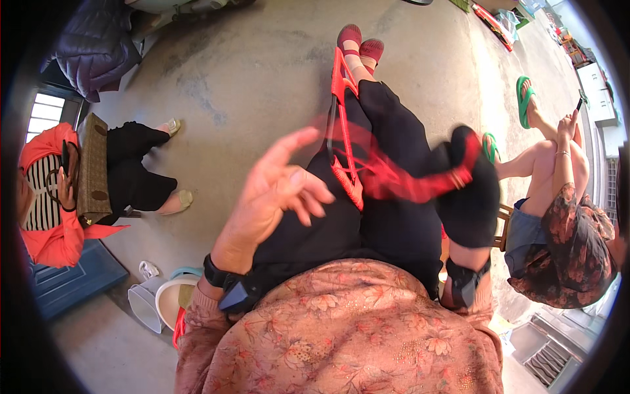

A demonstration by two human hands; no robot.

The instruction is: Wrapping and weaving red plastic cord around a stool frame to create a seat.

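My left hand [275, 190] is raised over my lap, slightly blurred, fingers apart, with nothing visible in it. A narrow red frame [349, 141] with a black side bar lies along my thighs. Red cord is wrapped round its near end. From beside the frame, a blurred bundle of red cord [407, 180] stretches to my right hand [467, 174]. That hand is in a black glove and seems closed on the cord; motion smears its fingers. Black bands with grey boxes sit on both wrists.
At the left sits a person with a brown bag [98, 171]; at the right sits another in green sandals [525, 102], holding a phone. A white bucket [146, 305] and a basin [169, 299] stand on the concrete floor by my left elbow.
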